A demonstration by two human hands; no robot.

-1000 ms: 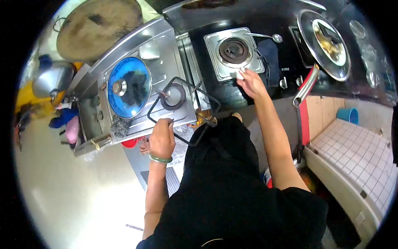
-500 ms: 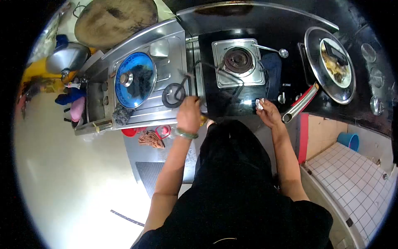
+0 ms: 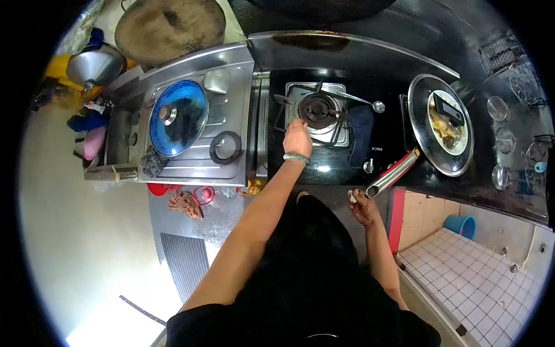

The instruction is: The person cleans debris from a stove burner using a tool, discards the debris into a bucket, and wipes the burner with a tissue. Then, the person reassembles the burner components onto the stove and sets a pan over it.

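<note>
A black pan support (image 3: 280,120) sits over the gas burner (image 3: 317,110) on its square steel drip tray. Closed on the near side of that support is my left hand (image 3: 297,140), a bracelet at its wrist. My right hand (image 3: 364,209) is in front of the stove edge, its fingers pinching a small crumpled white wad (image 3: 352,196). What the wad is made of cannot be made out. Beside the burner lie a dark folded cloth (image 3: 361,133) and a ladle (image 3: 378,106). A black ring (image 3: 225,147) rests on the steel drainboard.
A blue pan with a glass lid (image 3: 178,118) stands left, near the sink (image 3: 118,139). At right are a large wok lid (image 3: 414,110), a plate of food (image 3: 457,147) with a black device on it, and a steel wok handle (image 3: 393,173) jutting past the counter edge.
My left hand has moved right and forward, bringing the pan support from above the counter's left side onto the burner. My right hand has come back towards me with the white wad.
</note>
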